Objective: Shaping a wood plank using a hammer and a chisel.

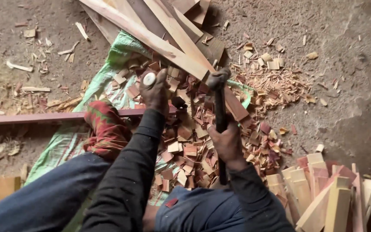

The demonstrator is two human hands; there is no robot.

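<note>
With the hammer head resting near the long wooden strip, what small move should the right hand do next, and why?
Probably a short lift of the hammer and a strike down on the wooden strip. The right hand grips the dark handle with the head at the strip's lower end, and the left hand holds a small white-topped tool beside it. The heap of wood chips below suggests pieces are being split off.

The wood chips (185,146) heaped at mid-frame are reddish brown mixed with pale tan. The long planks (159,34) at the top are light beige with pinkish streaks. A woven sack (108,81) under the heap is pale green and white. Cut blocks (327,197) at lower right are yellowish cream with pink-red faces. The sleeves (129,172) are black, the trousers (44,197) dark blue, and a cloth (106,126) at left centre is red patterned with green. The floor (348,64) is grey-brown
</note>
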